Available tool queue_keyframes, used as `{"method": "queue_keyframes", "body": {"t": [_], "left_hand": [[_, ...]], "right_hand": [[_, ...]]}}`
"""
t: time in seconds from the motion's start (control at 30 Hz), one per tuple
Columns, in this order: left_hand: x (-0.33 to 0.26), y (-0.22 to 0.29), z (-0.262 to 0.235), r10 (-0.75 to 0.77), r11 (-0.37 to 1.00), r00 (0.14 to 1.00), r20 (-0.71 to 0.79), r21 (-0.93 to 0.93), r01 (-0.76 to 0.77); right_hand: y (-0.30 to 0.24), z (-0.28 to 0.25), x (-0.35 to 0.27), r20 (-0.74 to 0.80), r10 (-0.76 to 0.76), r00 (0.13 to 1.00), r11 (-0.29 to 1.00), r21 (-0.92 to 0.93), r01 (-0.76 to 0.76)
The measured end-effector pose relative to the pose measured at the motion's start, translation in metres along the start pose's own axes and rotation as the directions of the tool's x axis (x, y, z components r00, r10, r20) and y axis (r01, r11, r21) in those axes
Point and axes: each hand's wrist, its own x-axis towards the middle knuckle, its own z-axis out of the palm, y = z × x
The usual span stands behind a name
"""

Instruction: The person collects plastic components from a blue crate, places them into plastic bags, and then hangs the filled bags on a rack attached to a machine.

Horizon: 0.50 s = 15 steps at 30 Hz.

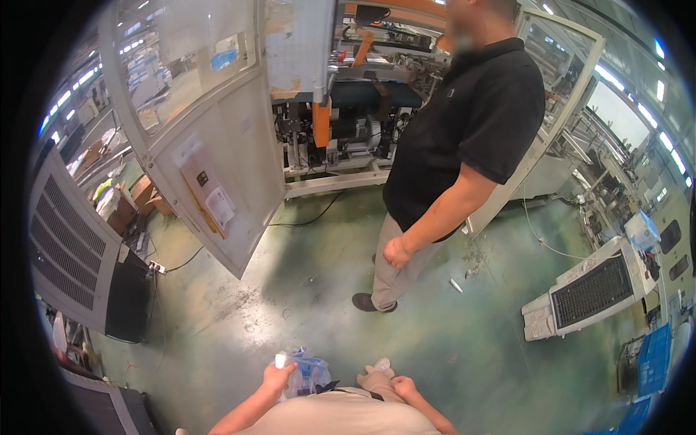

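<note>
My left hand (275,378) is closed around a small white object (280,359) whose kind I cannot make out. Beside that hand, in front of my body, hangs a translucent plastic bag (313,374) with blue markings; whether the same fingers also hold it is hidden. Low by my right thigh, my right hand (405,386) has its fingers curled in, with nothing showing in them.
A person in a black shirt (464,109) stands ahead, before a machine (355,134) with open panel doors (232,159). An air cooler (591,290) is at right, a louvred cabinet (69,239) at left. A white tube (455,286) and cables lie on the green floor (326,283).
</note>
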Motion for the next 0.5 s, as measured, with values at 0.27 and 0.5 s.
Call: {"method": "queue_keyframes", "body": {"t": [0.27, 0.5], "left_hand": [[-0.017, 0.089, 0.073, 0.029, 0.877, 0.999, 0.034, -0.48, -0.009], [-0.005, 0.167, 0.081, 0.089, 0.826, 0.993, -0.081, -0.551, -0.119]], "right_hand": [[-0.135, -0.157, 0.1, 0.281, -0.338, 0.898, 0.939, 0.16, 0.303], [-0.397, -0.182, 0.124, 0.171, -0.625, 0.762, 0.655, 0.645, 0.393]]}}
